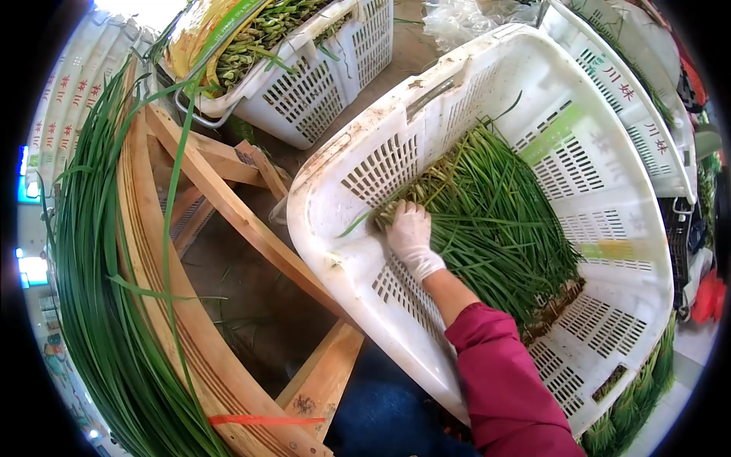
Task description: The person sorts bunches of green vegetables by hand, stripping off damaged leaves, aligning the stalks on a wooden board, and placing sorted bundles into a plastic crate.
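Observation:
Inside a large white plastic basket (346, 286), my right hand (410, 232) wears a thin whitish glove. Its fingers are curled round the pale cut ends of long green stalks (487, 221), beside the basket's left inner wall. The stalks lie in a thick layer across the basket floor, their dark leaves spreading to the right. The fingertips are partly hidden among the stalks. My left hand is out of view.
Long green leaves (95, 282) lie along a curved wooden frame (164, 305) at left, with a red strip (266, 420) near its lower end. A second white basket (304, 91) of green stalks stands behind. More white baskets (628, 99) lean at right.

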Available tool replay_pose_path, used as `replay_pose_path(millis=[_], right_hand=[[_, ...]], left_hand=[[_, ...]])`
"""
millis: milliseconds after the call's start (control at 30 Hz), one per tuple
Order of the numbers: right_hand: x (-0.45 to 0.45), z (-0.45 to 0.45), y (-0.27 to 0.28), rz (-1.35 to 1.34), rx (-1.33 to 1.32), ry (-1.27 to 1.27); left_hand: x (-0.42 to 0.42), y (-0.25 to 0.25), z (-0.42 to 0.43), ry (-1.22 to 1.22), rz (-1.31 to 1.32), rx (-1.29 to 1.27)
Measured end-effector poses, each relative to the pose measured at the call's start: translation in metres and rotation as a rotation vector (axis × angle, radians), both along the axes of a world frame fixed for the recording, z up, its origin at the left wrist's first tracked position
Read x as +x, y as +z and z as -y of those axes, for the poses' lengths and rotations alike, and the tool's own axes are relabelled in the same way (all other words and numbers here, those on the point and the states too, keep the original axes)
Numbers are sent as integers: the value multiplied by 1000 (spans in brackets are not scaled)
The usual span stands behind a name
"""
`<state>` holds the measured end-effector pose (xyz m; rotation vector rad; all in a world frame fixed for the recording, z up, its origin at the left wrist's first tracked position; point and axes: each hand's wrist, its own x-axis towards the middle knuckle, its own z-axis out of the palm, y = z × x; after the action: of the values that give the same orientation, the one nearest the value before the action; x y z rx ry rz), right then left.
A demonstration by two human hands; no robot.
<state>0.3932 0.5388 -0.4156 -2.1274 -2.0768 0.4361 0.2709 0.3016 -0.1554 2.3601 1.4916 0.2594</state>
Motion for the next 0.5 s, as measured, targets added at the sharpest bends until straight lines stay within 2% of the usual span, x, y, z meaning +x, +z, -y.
replay_pose_path(millis=[67, 100, 167, 200, 367, 433, 500], right_hand=[[12, -20, 17, -12, -152, 21], [19, -27, 10, 40, -53, 79], [28, -51, 15, -196, -329, 90], [26, -56, 15, -267, -316, 19], [-10, -47, 10, 39, -322, -62], [-21, -33, 8, 135, -249, -40], [-25, -20, 1, 235, 32, -89]], left_hand=[[-1, -1, 1, 5, -4, -1], [-1, -1, 1, 9, -5, -3], [-2, -1, 1, 17, -11, -7], [-2, -1, 1, 19, -10, -10], [-3, -2, -1, 23, -14, -18], [-5, -3, -1, 28, -19, -20], [-5, -4, -2, 33, -19, -21]])
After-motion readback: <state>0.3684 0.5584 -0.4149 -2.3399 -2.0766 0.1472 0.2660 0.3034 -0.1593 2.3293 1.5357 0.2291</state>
